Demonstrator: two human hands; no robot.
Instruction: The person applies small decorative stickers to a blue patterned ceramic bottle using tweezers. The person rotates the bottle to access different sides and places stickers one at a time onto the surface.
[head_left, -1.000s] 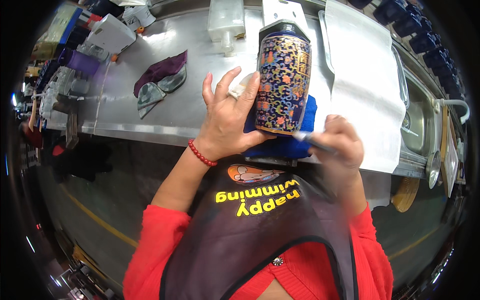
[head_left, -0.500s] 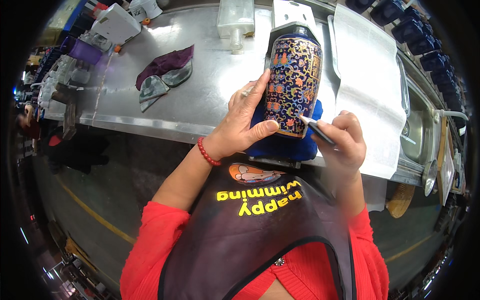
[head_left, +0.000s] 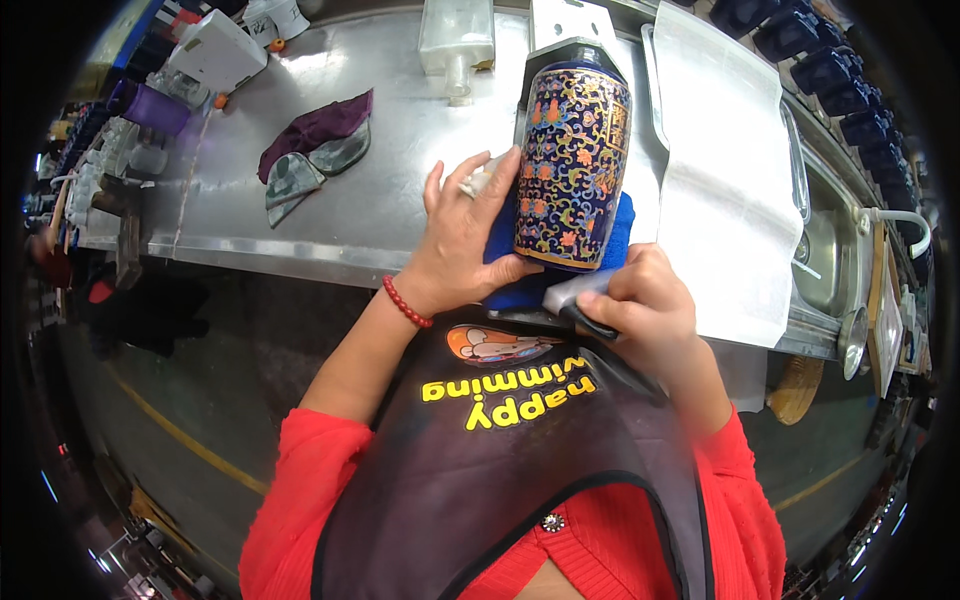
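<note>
A dark blue vase point(head_left: 572, 165) with gold scrollwork and orange flowers lies with its neck away from me. Under its near end is a bright blue cloth point(head_left: 618, 235). My left hand point(head_left: 462, 225) steadies the vase's left side, thumb by the base, a small white wad point(head_left: 482, 181) tucked between its fingers. In my right hand point(head_left: 648, 305) is a small tool point(head_left: 572, 297) with a black handle and a flat, pale grey head; its exact kind is unclear. The head sits just below the vase's base; I cannot tell whether it touches.
Left on the metal table point(head_left: 385, 190) lies a purple and grey-green cloth point(head_left: 322, 140). A clear glass bottle point(head_left: 457, 45) and a white block point(head_left: 572, 22) are at the back. White sheeting point(head_left: 722, 190) covers the right side, beside a sink point(head_left: 828, 245). Dark blue vessels point(head_left: 825, 70) line the far right.
The tool has moved down and left, from the vase's lower right side to below its base, and its pale flat head now shows. My left hand keeps to the vase.
</note>
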